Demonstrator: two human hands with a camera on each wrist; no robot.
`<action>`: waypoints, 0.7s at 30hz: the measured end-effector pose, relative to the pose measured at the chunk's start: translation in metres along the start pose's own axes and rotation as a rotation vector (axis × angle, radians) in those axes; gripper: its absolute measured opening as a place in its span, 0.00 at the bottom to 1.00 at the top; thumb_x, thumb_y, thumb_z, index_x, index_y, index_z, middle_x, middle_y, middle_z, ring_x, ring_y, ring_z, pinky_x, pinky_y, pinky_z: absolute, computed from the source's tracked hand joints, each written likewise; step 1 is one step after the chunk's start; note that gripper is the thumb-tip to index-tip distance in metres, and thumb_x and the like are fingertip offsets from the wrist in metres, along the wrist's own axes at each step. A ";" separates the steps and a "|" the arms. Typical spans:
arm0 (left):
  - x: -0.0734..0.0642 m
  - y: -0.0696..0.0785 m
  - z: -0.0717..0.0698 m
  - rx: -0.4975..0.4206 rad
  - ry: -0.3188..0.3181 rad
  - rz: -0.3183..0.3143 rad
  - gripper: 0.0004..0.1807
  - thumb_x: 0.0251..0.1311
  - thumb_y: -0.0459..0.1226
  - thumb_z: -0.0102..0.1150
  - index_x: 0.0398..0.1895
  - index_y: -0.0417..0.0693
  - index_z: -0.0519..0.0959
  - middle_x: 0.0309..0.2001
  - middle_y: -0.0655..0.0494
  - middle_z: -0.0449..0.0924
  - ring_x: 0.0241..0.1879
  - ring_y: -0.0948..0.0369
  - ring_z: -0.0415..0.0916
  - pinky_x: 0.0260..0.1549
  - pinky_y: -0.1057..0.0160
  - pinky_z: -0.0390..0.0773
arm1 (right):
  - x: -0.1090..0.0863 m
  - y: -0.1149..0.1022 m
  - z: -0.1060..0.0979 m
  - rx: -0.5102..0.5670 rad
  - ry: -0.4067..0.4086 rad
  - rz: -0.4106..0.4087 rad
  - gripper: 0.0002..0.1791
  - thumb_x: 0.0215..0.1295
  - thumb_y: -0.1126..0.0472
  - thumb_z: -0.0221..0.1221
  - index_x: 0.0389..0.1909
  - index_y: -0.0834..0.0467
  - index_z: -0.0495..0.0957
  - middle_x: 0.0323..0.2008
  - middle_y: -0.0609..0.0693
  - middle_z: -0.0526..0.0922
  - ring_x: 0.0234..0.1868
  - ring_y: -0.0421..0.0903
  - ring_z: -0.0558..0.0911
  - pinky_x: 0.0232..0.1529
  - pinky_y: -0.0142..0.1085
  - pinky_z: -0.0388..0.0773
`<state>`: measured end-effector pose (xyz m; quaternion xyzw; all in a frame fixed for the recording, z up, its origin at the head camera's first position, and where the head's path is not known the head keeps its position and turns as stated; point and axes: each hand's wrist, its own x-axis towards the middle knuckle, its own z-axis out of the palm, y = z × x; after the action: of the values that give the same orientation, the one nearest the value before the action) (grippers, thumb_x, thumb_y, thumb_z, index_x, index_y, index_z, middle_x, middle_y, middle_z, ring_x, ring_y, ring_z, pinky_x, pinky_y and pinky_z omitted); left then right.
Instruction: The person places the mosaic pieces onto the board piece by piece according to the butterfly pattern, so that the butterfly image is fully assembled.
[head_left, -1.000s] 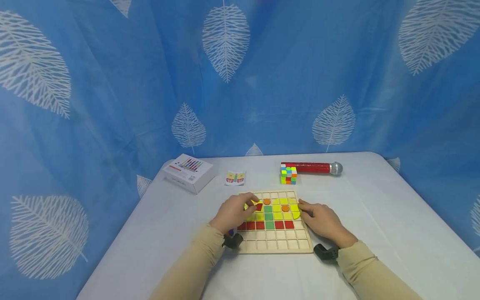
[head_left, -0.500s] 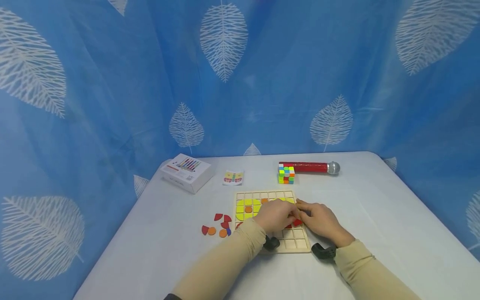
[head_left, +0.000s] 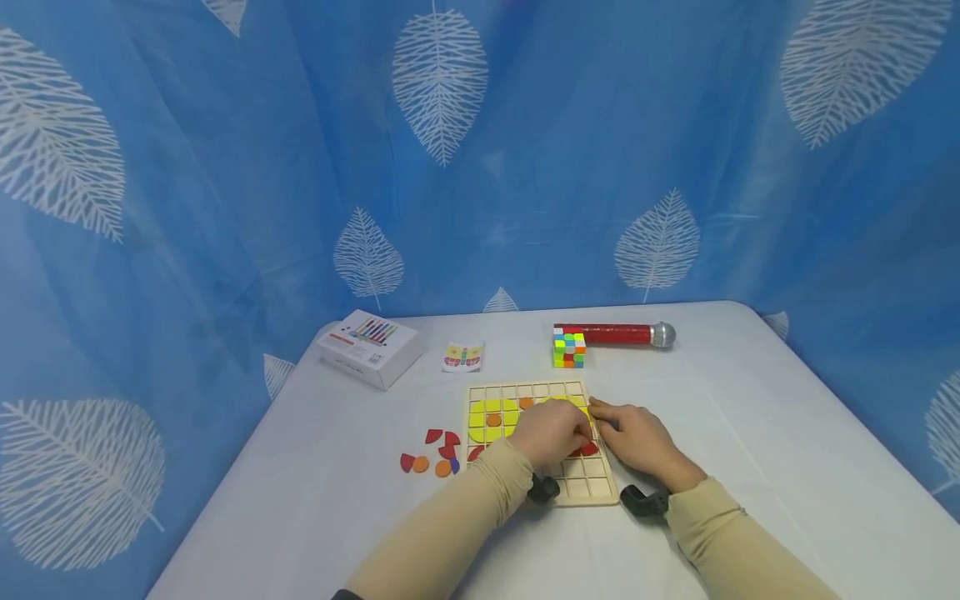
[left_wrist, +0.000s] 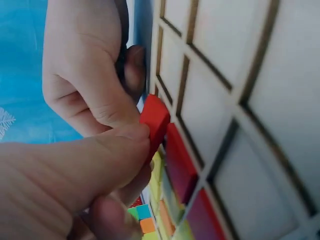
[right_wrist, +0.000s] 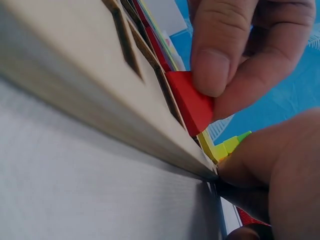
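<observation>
My left hand (head_left: pixel 551 432) reaches over the grid board (head_left: pixel 596 485) to the right part of its red row. Between thumb and fingers it pinches a red tile (left_wrist: pixel 156 120) with a curved edge, tilted right at the grid, beside a red square tile (left_wrist: pixel 181 162). My right hand (head_left: pixel 641 437) grips the board's right edge, thumb at the rim. Yellow tiles (head_left: pixel 477 434) and an orange disc (head_left: pixel 492 420) lie in the grid's left cells. The left hand hides the middle of the board.
Left of the board lie several loose red quarter-circle tiles (head_left: pixel 407 462), orange discs (head_left: pixel 421 465) and a blue piece (head_left: pixel 455 467). Farther back are a white box (head_left: pixel 371 348), a pattern card (head_left: pixel 462 357), a puzzle cube (head_left: pixel 568 348) and a red microphone (head_left: pixel 615 334).
My left hand has carried the red tile from the board's left part across to its right side, uncovering the loose pieces on the table. The right hand has stayed at the edge.
</observation>
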<state>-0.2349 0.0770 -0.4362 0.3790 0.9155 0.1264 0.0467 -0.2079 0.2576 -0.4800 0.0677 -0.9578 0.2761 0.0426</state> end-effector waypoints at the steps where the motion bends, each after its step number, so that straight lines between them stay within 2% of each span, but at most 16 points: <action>1: 0.000 0.000 0.001 -0.008 0.003 -0.006 0.04 0.66 0.41 0.68 0.38 0.60 0.91 0.32 0.71 0.83 0.30 0.71 0.73 0.30 0.74 0.72 | 0.000 0.000 0.000 -0.001 -0.001 0.004 0.21 0.74 0.60 0.56 0.65 0.59 0.79 0.67 0.54 0.78 0.63 0.61 0.80 0.57 0.59 0.78; 5: -0.001 -0.001 0.003 -0.008 0.019 0.004 0.04 0.64 0.42 0.70 0.38 0.61 0.92 0.34 0.72 0.86 0.33 0.73 0.75 0.32 0.74 0.75 | 0.000 0.000 0.001 0.002 -0.003 0.008 0.21 0.75 0.60 0.55 0.65 0.60 0.78 0.68 0.54 0.77 0.65 0.63 0.78 0.59 0.61 0.76; 10: -0.002 0.000 0.005 0.079 0.078 0.078 0.05 0.65 0.41 0.69 0.36 0.63 0.91 0.33 0.73 0.86 0.30 0.74 0.76 0.26 0.75 0.73 | 0.000 0.001 0.000 0.001 0.003 -0.001 0.21 0.74 0.60 0.55 0.65 0.60 0.79 0.67 0.54 0.77 0.65 0.63 0.78 0.58 0.61 0.76; 14: -0.004 0.000 0.005 0.108 0.109 0.094 0.05 0.66 0.41 0.69 0.36 0.64 0.91 0.33 0.73 0.86 0.29 0.75 0.76 0.23 0.75 0.71 | 0.000 0.002 0.000 -0.007 0.003 -0.002 0.21 0.74 0.60 0.56 0.65 0.60 0.79 0.67 0.54 0.78 0.65 0.64 0.78 0.59 0.61 0.76; 18: -0.012 -0.006 0.001 0.079 0.144 0.064 0.06 0.65 0.43 0.69 0.42 0.64 0.91 0.38 0.70 0.86 0.32 0.74 0.76 0.25 0.76 0.72 | 0.000 0.002 0.001 -0.013 0.008 0.003 0.21 0.74 0.59 0.56 0.65 0.59 0.79 0.67 0.54 0.78 0.65 0.64 0.78 0.60 0.61 0.75; 21: -0.027 -0.025 -0.012 0.030 0.202 -0.010 0.09 0.65 0.43 0.70 0.47 0.62 0.90 0.40 0.68 0.85 0.34 0.71 0.78 0.29 0.74 0.75 | 0.001 0.001 0.002 0.008 -0.006 0.021 0.22 0.74 0.59 0.57 0.65 0.60 0.78 0.68 0.54 0.77 0.66 0.64 0.77 0.62 0.61 0.74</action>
<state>-0.2350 0.0383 -0.4317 0.3603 0.9193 0.1500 -0.0507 -0.2086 0.2576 -0.4819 0.0586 -0.9575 0.2799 0.0367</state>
